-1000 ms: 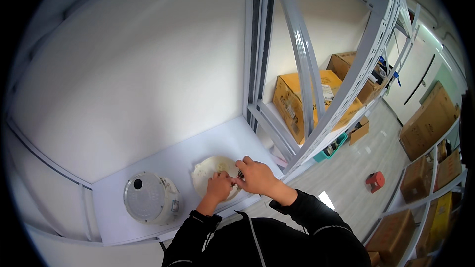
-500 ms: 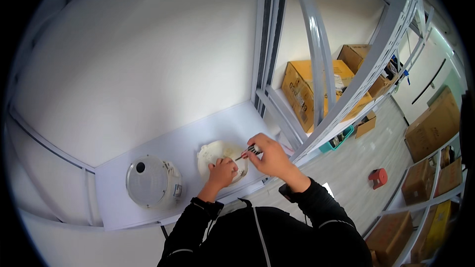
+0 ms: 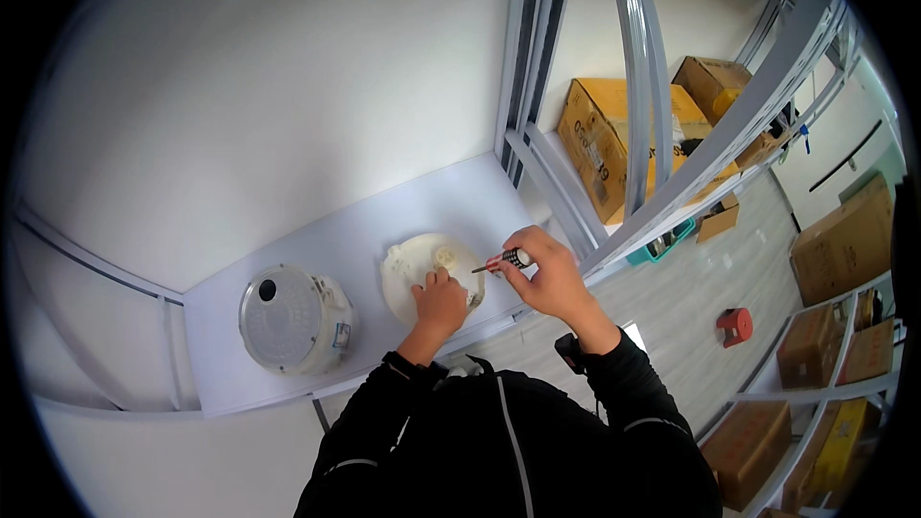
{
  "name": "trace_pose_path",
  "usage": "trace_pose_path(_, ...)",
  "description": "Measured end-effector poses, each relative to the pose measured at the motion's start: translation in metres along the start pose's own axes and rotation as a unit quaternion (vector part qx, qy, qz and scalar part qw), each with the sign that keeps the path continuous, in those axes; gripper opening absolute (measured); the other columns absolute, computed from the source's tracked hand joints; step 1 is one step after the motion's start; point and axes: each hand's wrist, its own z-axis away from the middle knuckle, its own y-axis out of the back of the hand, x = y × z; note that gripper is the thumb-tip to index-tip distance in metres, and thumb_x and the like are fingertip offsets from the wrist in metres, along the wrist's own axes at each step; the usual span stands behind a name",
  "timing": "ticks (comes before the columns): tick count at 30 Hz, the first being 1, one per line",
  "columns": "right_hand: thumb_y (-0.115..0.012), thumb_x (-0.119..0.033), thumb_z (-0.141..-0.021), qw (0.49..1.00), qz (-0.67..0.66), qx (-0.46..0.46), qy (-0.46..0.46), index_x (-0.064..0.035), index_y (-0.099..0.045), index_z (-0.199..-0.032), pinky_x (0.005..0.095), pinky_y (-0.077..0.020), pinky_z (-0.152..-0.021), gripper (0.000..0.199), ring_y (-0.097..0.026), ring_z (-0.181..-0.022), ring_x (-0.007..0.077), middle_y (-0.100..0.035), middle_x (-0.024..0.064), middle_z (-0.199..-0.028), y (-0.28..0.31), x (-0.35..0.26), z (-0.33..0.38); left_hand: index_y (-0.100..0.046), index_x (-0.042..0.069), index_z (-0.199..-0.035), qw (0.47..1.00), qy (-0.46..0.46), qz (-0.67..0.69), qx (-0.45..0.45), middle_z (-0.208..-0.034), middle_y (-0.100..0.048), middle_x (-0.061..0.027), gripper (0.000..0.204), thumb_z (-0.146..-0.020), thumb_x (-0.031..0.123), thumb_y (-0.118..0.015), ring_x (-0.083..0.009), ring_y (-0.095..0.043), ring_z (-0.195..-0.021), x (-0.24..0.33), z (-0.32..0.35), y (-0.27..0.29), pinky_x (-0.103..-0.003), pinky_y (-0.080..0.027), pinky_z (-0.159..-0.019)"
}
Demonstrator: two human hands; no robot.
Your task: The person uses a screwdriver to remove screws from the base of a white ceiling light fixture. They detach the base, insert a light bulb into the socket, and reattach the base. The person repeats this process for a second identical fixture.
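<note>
A shallow round cream-white plastic housing (image 3: 404,270) lies on the light shelf, its inner side up, with a small round raised part (image 3: 444,257) inside. My left hand (image 3: 440,307) reaches over its near side, fingers bent down together into it; whatever is under the fingertips is hidden. In my right hand (image 3: 552,278) is a screwdriver (image 3: 501,261) with a red, black and white handle. Its thin shaft points left, with the tip just above the housing's right rim. Left of the housing stands a white round drum-like unit (image 3: 288,321) with a dark round hole in its top.
The shelf (image 3: 216,355) backs onto a white wall panel. Grey metal posts (image 3: 637,86) rise at the right, with a yellow-brown carton (image 3: 593,149) behind them. A teal crate (image 3: 662,247) and a red stool (image 3: 735,325) sit on the floor; boxes fill shelves at far right.
My right hand has drawn the screwdriver back from my left fingers, slightly to the right. My left hand has shifted lower over the housing. The whole view has tilted a little.
</note>
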Motion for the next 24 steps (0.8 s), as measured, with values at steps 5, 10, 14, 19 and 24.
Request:
trace_pose_path(5,-0.086,-0.010,-0.088,1.000,-0.013,0.002,0.002,-0.0059,-0.071,-0.109,0.0385,-0.0569,-0.073,0.026,-0.071,-0.083,0.0327,-0.073,0.0119,-0.105,0.003,0.007,0.005,-0.076,-0.002,-0.110,0.999,0.007,-0.051,-0.017,-0.130,-0.058,-0.0124,0.036,-0.099,0.031,-0.067,-0.0321,-0.054,-0.125,0.011,0.004,0.003,-0.055,-0.049,-0.095)
trace_pose_path(10,-0.087,-0.009,-0.088,1.000,-0.016,0.002,0.004,-0.0055,-0.071,-0.109,0.0383,-0.0570,-0.073,0.026,-0.071,-0.082,0.0324,-0.073,0.0119,-0.105,0.005,0.013,0.008,-0.074,-0.002,-0.109,1.000,-0.005,-0.008,-0.018,-0.127,-0.059,-0.0122,0.035,-0.097,0.030,-0.067,-0.0332,-0.054,-0.125,0.011,0.008,0.018,-0.055,-0.050,-0.097)
trace_pose_path(14,-0.087,-0.009,-0.088,1.000,-0.021,-0.002,0.002,-0.0053,-0.071,-0.108,0.0386,-0.0571,-0.073,0.026,-0.071,-0.082,0.0325,-0.073,0.0119,-0.105,0.007,0.011,0.008,-0.074,0.000,-0.107,0.998,-0.053,0.010,0.018,-0.125,-0.059,-0.0127,0.032,-0.096,0.029,-0.068,-0.0342,-0.055,-0.124,-0.005,0.012,0.015,-0.054,-0.048,-0.100)
trace_pose_path(19,-0.087,-0.010,-0.088,1.000,-0.025,-0.001,0.004,-0.0051,-0.071,-0.108,0.0386,-0.0570,-0.073,0.026,-0.071,-0.082,0.0327,-0.073,0.0121,-0.104,0.005,0.013,0.010,-0.077,0.005,-0.100,0.996,-0.077,0.004,0.042,-0.124,-0.060,-0.0104,0.026,-0.096,0.028,-0.068,-0.0333,-0.056,-0.123,-0.003,0.014,0.017,-0.053,-0.047,-0.098)
trace_pose_path(24,-0.086,-0.009,-0.089,1.000,-0.027,-0.009,0.011,-0.0050,-0.071,-0.108,0.0382,-0.0570,-0.073,0.025,-0.071,-0.083,0.0331,-0.073,0.0123,-0.103,0.005,0.014,0.011,-0.077,0.007,-0.092,0.997,-0.051,-0.017,0.058,-0.115,-0.065,-0.0062,0.025,-0.097,0.030,-0.068,-0.0303,-0.061,-0.114,0.002,0.010,0.020,-0.051,-0.048,-0.091)
